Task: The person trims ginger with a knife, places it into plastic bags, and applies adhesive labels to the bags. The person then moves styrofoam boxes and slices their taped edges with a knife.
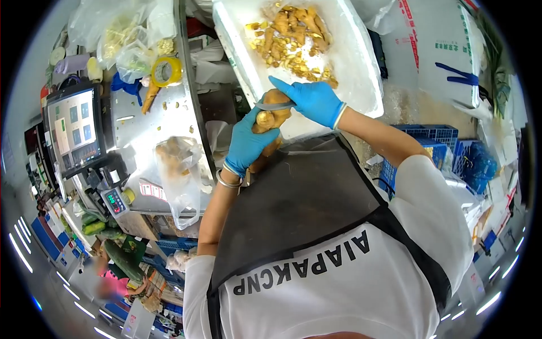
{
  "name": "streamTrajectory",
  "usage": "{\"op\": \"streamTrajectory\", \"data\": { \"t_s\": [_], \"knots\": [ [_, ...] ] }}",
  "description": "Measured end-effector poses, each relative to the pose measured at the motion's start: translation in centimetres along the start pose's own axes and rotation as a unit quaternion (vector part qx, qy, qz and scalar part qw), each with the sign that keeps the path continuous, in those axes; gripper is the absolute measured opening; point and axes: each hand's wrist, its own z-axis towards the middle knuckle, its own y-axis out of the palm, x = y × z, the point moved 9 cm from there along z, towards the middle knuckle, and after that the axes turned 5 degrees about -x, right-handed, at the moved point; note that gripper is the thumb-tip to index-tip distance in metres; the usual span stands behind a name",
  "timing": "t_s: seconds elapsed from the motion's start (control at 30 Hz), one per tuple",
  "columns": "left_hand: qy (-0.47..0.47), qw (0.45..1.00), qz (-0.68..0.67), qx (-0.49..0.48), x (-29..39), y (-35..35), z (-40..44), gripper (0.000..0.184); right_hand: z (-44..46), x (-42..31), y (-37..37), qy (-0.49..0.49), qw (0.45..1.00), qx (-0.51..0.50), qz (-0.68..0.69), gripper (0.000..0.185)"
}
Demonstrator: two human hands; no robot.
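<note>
My left hand (249, 142), in a blue glove, is wrapped round a large knobbly ginger root (276, 117). In my right hand (318, 103), also blue-gloved, is a small knife whose curved blade (274, 105) lies across the ginger; its handle is hidden by the fingers. The right index finger stretches out past the blade. Both hands are close together over the near edge of a white foam box (361, 85). Inside that box lie ginger pieces (296, 28) and small yellow trimmings.
At left, a metal counter (130, 127) bears a roll of yellow tape (166, 72), a clear bag of ginger (176, 161) and bags of produce. A screen (74, 130) and a scale display (115, 201) stand beyond. Blue crates (432, 138) are at right. A person in pink (116, 285) is at lower left.
</note>
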Motion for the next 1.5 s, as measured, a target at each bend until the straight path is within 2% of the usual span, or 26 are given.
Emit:
{"op": "streamTrajectory", "data": {
  "t_s": [0.07, 0.17, 0.27, 0.37, 0.4, 0.5, 0.6, 0.67, 0.77, 0.87, 0.93, 0.97, 1.07, 1.13, 1.17, 1.2, 1.27, 1.3, 1.33, 1.37, 1.4, 1.5],
  "knots": [
    [0.01, 0.998, 0.054, -0.001, -0.1, 0.5, -0.2, 0.058, -0.4, 1.6, 1.6, 0.003, 1.0, -0.023, 0.0, 0.061],
    [-0.011, 0.999, -0.037, -0.01, -0.6, 1.1, -0.4, 0.063, -1.2, 5.2, 5.2, 0.045, 0.998, -0.049, 0.005, 0.053],
    [-0.03, 0.998, -0.047, -0.023, -2.4, 1.1, 0.0, 0.066, -1.4, 5.2, 5.6, 0.03, 0.999, -0.004, 0.017, 0.051],
    [-0.044, 0.997, -0.056, -0.017, -2.1, 0.7, -0.1, 0.066, -1.1, 3.8, 3.7, 0.058, 0.997, -0.046, 0.005, 0.049],
    [-0.037, 0.998, -0.047, -0.017, -1.8, 1.0, -0.2, 0.066, -1.2, 3.4, 3.6, 0.069, 0.995, -0.067, 0.004, 0.049],
    [-0.006, 1.0, -0.004, -0.005, -1.2, 2.1, 0.1, 0.067, -1.3, 3.3, 3.6, 0.043, 0.998, -0.026, 0.025, 0.045],
    [0.002, 1.0, 0.023, -0.014, -1.2, 1.4, 0.1, 0.067, -3.1, 9.8, 8.6, 0.131, 0.989, -0.072, 0.007, 0.043],
    [0.006, 1.0, 0.017, -0.003, -0.4, 0.6, -0.1, 0.061, -4.9, 14.6, 9.0, 0.237, 0.961, -0.144, -0.009, 0.042],
    [-0.022, 0.999, 0.026, 0.037, -1.4, -0.2, 0.2, 0.062, -4.0, 12.1, 4.2, 0.239, 0.967, -0.09, 0.009, 0.044],
    [-0.035, 0.994, 0.078, 0.068, -2.7, -0.7, 2.1, 0.066, -1.6, 5.3, 0.1, 0.135, 0.99, 0.022, -0.026, 0.05],
    [-0.07, 0.99, 0.108, 0.05, -1.0, -0.4, 2.8, 0.066, -0.5, 1.0, -0.5, 0.066, 0.991, 0.022, -0.118, 0.067],
    [-0.037, 0.989, 0.122, 0.071, -1.4, -0.3, 3.1, 0.063, -0.1, 0.0, 0.1, 0.04, 0.992, -0.006, -0.117, 0.064],
    [-0.037, 0.989, 0.125, 0.063, -0.1, -0.4, 3.1, 0.06, -0.4, 10.8, 4.2, 0.15, 0.982, 0.047, -0.109, 0.056],
    [-0.017, 0.997, 0.03, 0.075, -0.6, -2.2, 3.4, 0.052, -1.2, 16.2, 1.4, 0.255, 0.964, 0.039, -0.068, 0.043],
    [-0.014, 0.997, -0.017, 0.078, -1.2, -3.0, 3.0, 0.048, -1.2, 17.0, -0.2, 0.266, 0.962, 0.052, -0.013, 0.038],
    [-0.086, 0.97, -0.218, 0.063, -1.7, -3.1, 2.8, 0.034, -1.4, 17.4, -1.0, 0.279, 0.957, 0.065, 0.043, 0.035],
    [-0.08, 0.901, -0.419, 0.082, -3.5, -4.6, 4.1, 0.026, -1.5, 17.2, -0.1, 0.295, 0.942, 0.058, 0.148, 0.032],
    [-0.067, 0.859, -0.508, 0.02, -6.7, -5.1, 5.5, 0.031, -1.6, 15.7, 0.1, 0.296, 0.933, 0.049, 0.199, 0.032],
    [-0.047, 0.836, -0.545, 0.05, -6.2, -5.5, 5.7, 0.033, -1.9, 14.3, 0.5, 0.298, 0.92, 0.04, 0.25, 0.032],
    [-0.028, 0.81, -0.58, 0.08, -5.5, -5.6, 5.9, 0.034, -1.9, 12.9, 1.0, 0.257, 0.926, 0.071, 0.268, 0.031],
    [-0.009, 0.783, -0.613, 0.108, -5.2, -6.0, 5.9, 0.036, -2.2, 11.9, 2.2, 0.275, 0.921, 0.027, 0.276, 0.029],
    [0.022, 0.728, -0.681, 0.074, -5.3, -5.8, 6.2, 0.04, -2.7, 8.5, 4.1, 0.235, 0.91, 0.092, 0.328, 0.026]
  ]
}}
